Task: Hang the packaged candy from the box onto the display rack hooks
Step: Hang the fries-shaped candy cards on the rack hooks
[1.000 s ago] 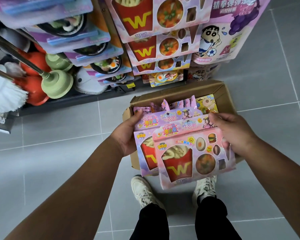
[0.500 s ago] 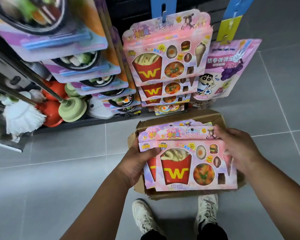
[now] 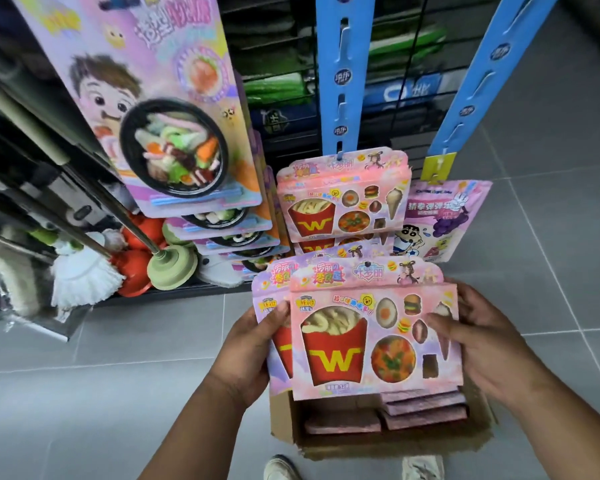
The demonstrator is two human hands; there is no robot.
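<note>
Left grip clamps the left edge of two stacked candy packs, thumb on the face of the rear pack. Right grip clamps the right edge of the front pack, thumb across its face, fingers behind. Both packs are upright, overlapped and held just above the cardboard box.

Inside the box, more pink packs lie flat. Beyond the box, a matching fries pack hangs on a blue hook strip with others below it. Beyond the box to the right, a purple grape bag hangs under a second blue strip.

Left of the box: hot-pot packs, a green plunger and a white mop head. The box sits on grey floor tiles; a shoe is at its near side.
</note>
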